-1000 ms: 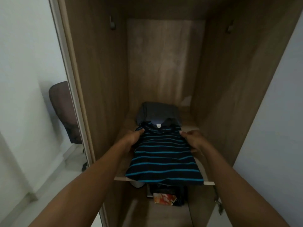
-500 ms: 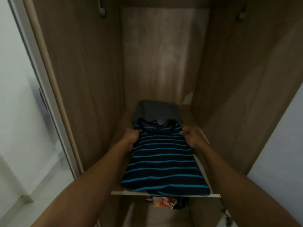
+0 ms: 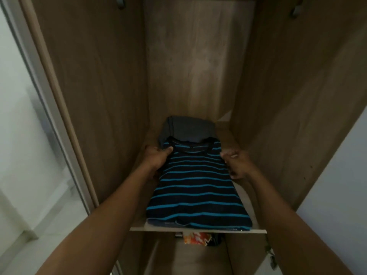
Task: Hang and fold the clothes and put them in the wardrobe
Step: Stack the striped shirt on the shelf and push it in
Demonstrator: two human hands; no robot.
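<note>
The folded striped shirt (image 3: 196, 187) lies flat on the wardrobe shelf (image 3: 256, 231), and its near hem reaches almost to the front edge of the shelf. I judge it to be light and soft. It has no stiffness of its own, so a pull at one corner would probably open the fold. It is better to take it at both sides together, near the shoulders, and to slide it rather than lift it.

The hands are placed in just this way. The left hand (image 3: 156, 159) grips the left shoulder beside the collar, with its fingers curled over the edge of the cloth. The right hand (image 3: 238, 165) is at the right edge with its fingers bent, but I cannot tell if they pinch the cloth or only touch it.

The shirt is dark navy with thin bright blue stripes across it and a round dark collar. Its surface looks smooth.

Behind it a folded grey garment (image 3: 190, 130) lies partly under the collar, deeper on the same shelf.
</note>
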